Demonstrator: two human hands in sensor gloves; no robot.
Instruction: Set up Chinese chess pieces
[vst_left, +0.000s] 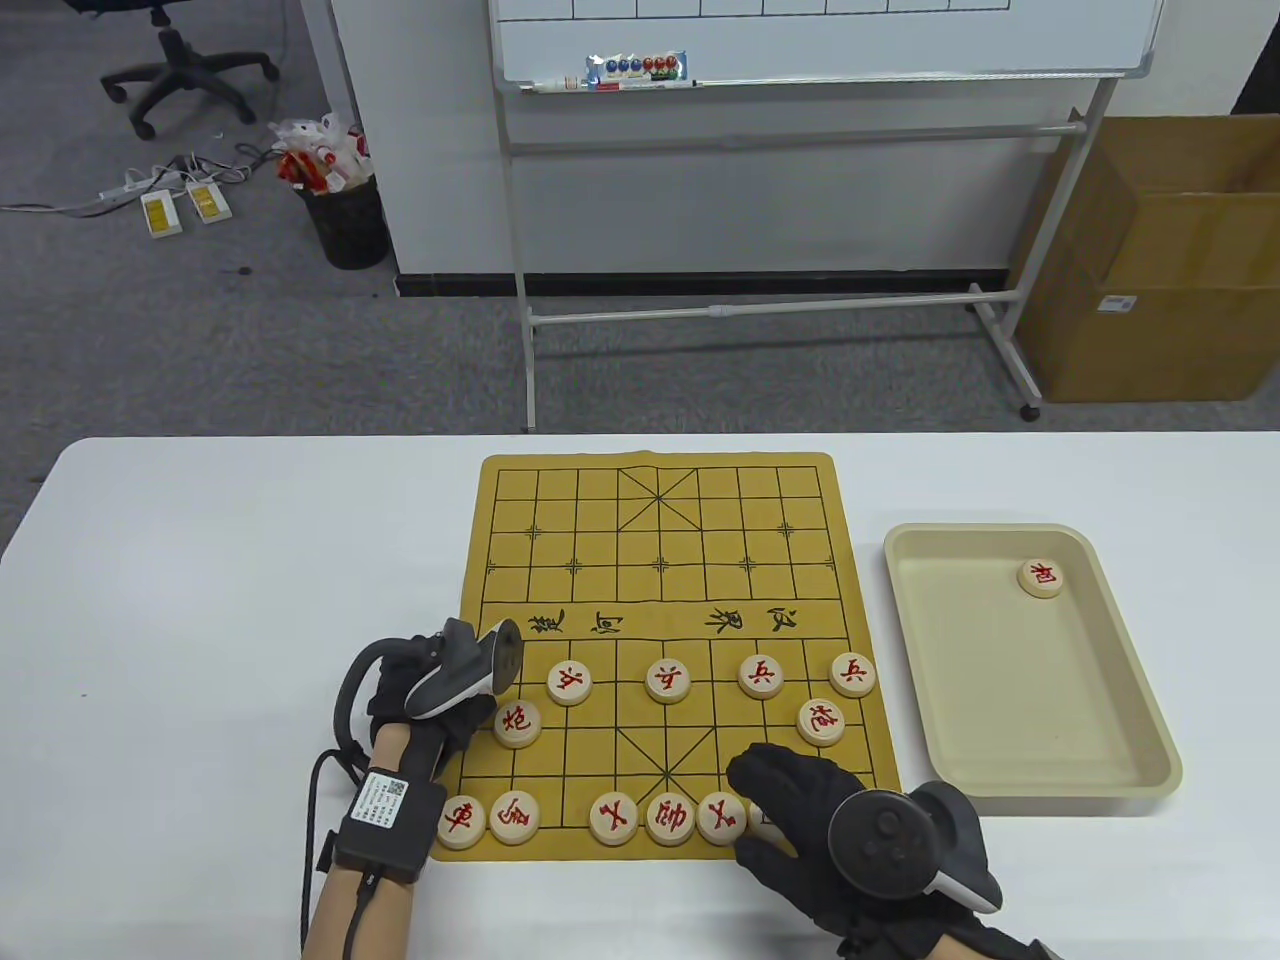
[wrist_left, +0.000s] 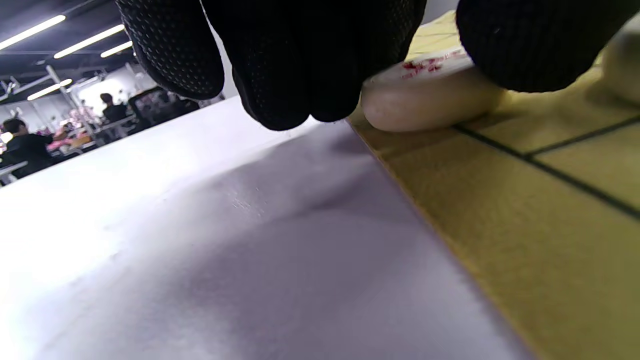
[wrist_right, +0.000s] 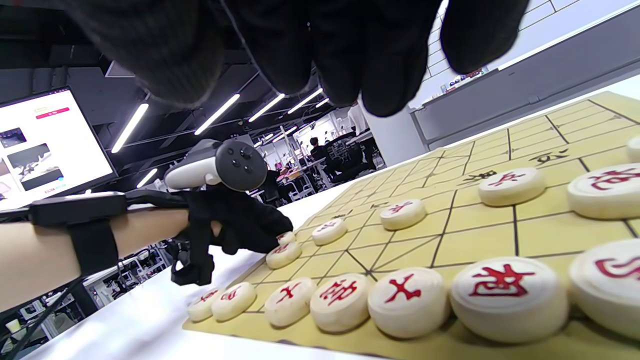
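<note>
A yellow chess board lies on the white table. Several red-marked round pieces stand on its near half: a soldier row, two cannons and a bottom row. My left hand is at the board's left edge. In the left wrist view its fingers and thumb pinch a red piece that rests on the board. My right hand hovers over the right of the bottom row with fingers spread and empty, hiding the pieces under it.
A beige tray stands right of the board with one red piece in its far corner. The board's far half holds no pieces. A whiteboard stand and a cardboard box are beyond the table.
</note>
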